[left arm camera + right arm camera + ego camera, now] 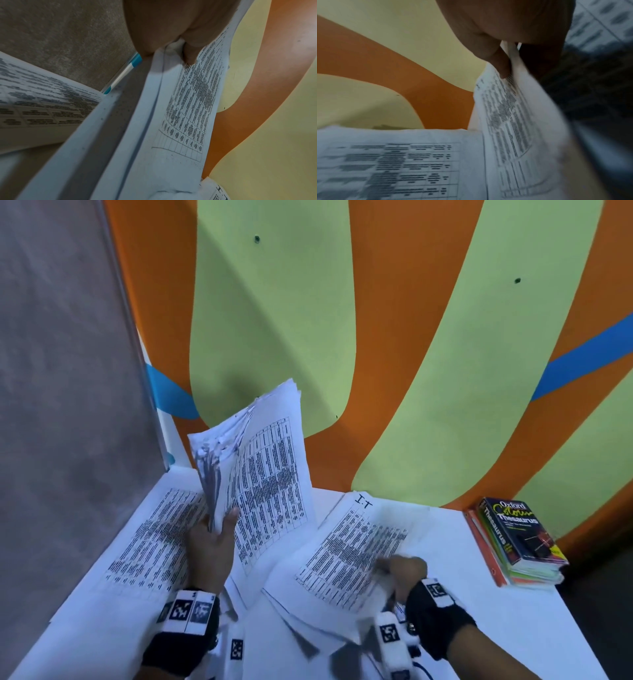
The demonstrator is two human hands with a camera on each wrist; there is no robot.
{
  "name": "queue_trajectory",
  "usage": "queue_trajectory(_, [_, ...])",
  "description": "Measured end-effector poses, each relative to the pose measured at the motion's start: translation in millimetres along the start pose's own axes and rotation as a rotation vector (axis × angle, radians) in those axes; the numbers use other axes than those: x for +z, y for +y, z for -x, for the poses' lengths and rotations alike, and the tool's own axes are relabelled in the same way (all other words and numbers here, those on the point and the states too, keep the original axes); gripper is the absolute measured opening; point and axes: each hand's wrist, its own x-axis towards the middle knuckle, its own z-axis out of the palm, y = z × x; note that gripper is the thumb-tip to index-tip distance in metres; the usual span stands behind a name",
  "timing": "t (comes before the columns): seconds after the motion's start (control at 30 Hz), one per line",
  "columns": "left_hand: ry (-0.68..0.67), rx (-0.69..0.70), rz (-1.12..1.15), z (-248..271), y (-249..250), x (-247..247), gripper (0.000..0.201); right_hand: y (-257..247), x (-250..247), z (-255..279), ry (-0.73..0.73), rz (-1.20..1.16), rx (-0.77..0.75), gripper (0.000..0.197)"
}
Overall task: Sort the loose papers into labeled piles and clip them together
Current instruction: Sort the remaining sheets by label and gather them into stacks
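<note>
Left hand (214,546) is up off the table (479,628), thumb and fingers clamped on the bottom edge of a thick stack of papers (260,467), which fans upright above the fingers. Right hand (407,575) pinches the near corner of a single printed sheet (356,556), thumb on top, the sheet marked "I.T" stretching away from the fingertips over the table. Another printed page (154,539) lies flat to the left. Books (513,539) sit piled at the far right.

right hand (501,40) pinches printed sheet (510,115) | another sheet (402,162) below, apparently flat; blurred
</note>
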Motion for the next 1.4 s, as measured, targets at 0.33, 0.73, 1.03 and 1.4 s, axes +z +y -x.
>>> queue_trajectory(0.33, [0.075, -0.005, -0.002, -16, -3, -16, 0.045, -47, -161, -6, -0.044, 0.077, -0.278, 0.010])
queue_trajectory(0.73, [0.113, -0.035, -0.012, -15, -4, -36, 0.048, 13, -46, -45, -0.083, 0.764, -0.222, 0.060])
queue_trajectory(1.03, [0.172, -0.078, 0.017, -10, -10, -41, 0.043, 22, -16, -40, -0.040, 0.653, -0.225, 0.041])
queue_trajectory(1.4, [0.406, -0.119, -0.011, 4, -6, -109, 0.030, -82, -32, 13, -0.355, -0.541, -0.289, 0.028])
